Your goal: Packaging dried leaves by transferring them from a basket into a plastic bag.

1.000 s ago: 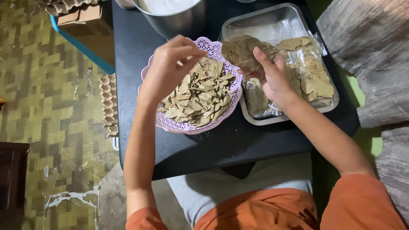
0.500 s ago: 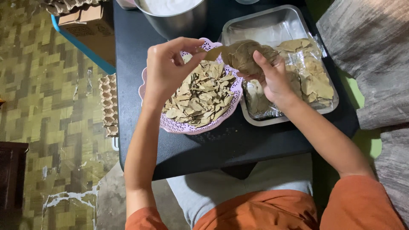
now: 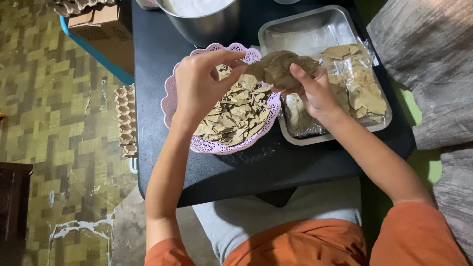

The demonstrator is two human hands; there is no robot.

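Observation:
My right hand [image 3: 315, 91] grips a bunch of dried brown leaves [image 3: 281, 69], raised above the gap between a plate and a tray. My left hand [image 3: 199, 83] hovers over the lilac lace-edged plate [image 3: 170, 96], thumb and fingers pinched together near the tip of that bunch; whether they hold a leaf stays unclear. The plate carries a heap of small dried leaves [image 3: 236, 111]. On the right lies a metal tray [image 3: 315, 27] lined with clear plastic, with larger dried leaves [image 3: 362, 86] on it.
All of it rests on a small black table [image 3: 266, 162]. A steel bowl [image 3: 204, 22] stands at the back edge. Left of the table are an egg carton [image 3: 125, 118], a cardboard box [image 3: 106, 29] and patterned floor. Grey fabric [image 3: 428, 74] lies to the right.
My left hand has lifted off the leaf heap and moved toward the bunch in my right hand. The right hand has raised the bunch slightly leftward.

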